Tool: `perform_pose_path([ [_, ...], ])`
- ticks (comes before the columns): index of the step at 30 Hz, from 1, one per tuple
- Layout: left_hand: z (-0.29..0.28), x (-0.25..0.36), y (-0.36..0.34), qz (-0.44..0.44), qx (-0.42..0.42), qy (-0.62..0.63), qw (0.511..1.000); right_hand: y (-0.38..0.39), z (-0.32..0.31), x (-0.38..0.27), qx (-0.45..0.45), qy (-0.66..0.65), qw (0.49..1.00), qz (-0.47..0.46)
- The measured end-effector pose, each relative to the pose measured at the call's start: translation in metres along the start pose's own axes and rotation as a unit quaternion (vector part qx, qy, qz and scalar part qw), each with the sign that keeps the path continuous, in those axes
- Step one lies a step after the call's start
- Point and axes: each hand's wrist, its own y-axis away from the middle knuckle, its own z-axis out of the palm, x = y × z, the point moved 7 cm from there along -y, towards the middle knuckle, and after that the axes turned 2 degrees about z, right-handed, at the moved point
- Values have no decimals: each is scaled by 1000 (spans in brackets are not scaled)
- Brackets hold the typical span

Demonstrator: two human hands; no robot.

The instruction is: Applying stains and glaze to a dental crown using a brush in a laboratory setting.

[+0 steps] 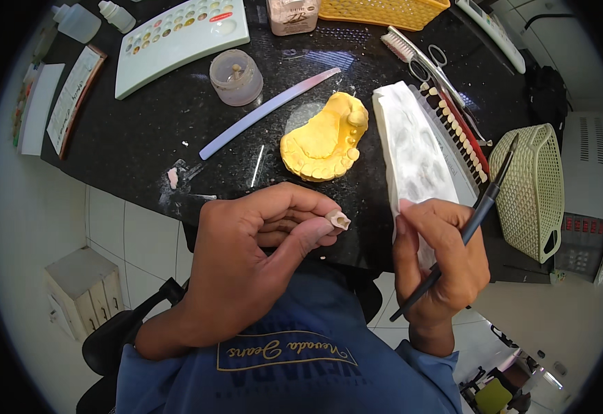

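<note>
Tooth crown (338,219), small and glossy, pinched in left hand (246,255); right hand (439,269) pinches slim brush (477,210).

- The desk (143,131) was seen as speckled black.
- The dental cast (325,141) was coloured yellow.
- The small tooth piece (338,220) was shown off-white.
- The basket (530,190) was pale green, with a lattice pattern.
- The brush handle (477,214) was black.
</note>
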Motion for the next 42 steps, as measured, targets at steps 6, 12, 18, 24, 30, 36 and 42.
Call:
perform_pose_path([
  [6,9,4,-4,-11,-30,-39,999,8,4,-2,-10,-70,997,-9],
  [12,11,3,-5,-26,-41,-58,997,8,9,-5,-56,-81,995,8],
  [18,9,1,-6,5,-27,-40,999,7,13,-5,-62,-82,995,-2],
  [24,11,-2,-5,-9,-30,16,999,6,14,-1,-65,-139,988,28],
  [30,17,-3,-5,-29,-41,58,997,7,10,1,-57,-161,985,28],
  [36,16,-2,0,-18,-48,99,994,10,-6,13,34,-167,983,62],
  [42,-2,10,7,144,2,159,977,13,-30,29,140,-135,972,134],
])
